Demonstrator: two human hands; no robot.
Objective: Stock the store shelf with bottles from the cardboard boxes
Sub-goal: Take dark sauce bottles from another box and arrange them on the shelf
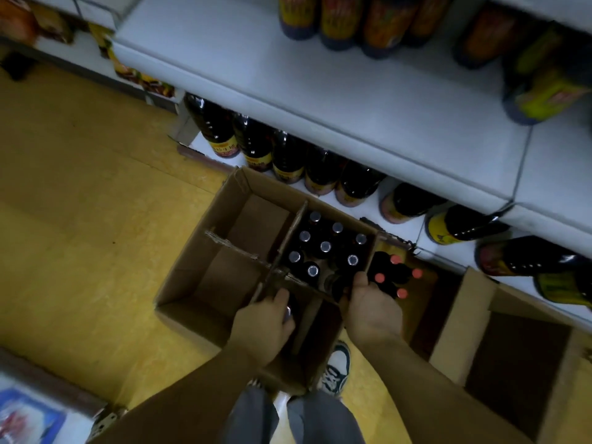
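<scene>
My left grip (266, 318) is clamped round a silver-capped bottle (288, 312) in the 5 o'clock compartment of the cardboard box (205, 283), and more bottles (325, 246) stand upright in its 1 o'clock compartment. My right grip (374, 309), at 3 o'clock of the left, dips over the divider. Its fingers are hidden, so I cannot tell whether it holds anything.

Hands, left (266, 325) and right (373, 310), in the cardboard box (189, 318), left gripping a bottle (288, 312)
</scene>
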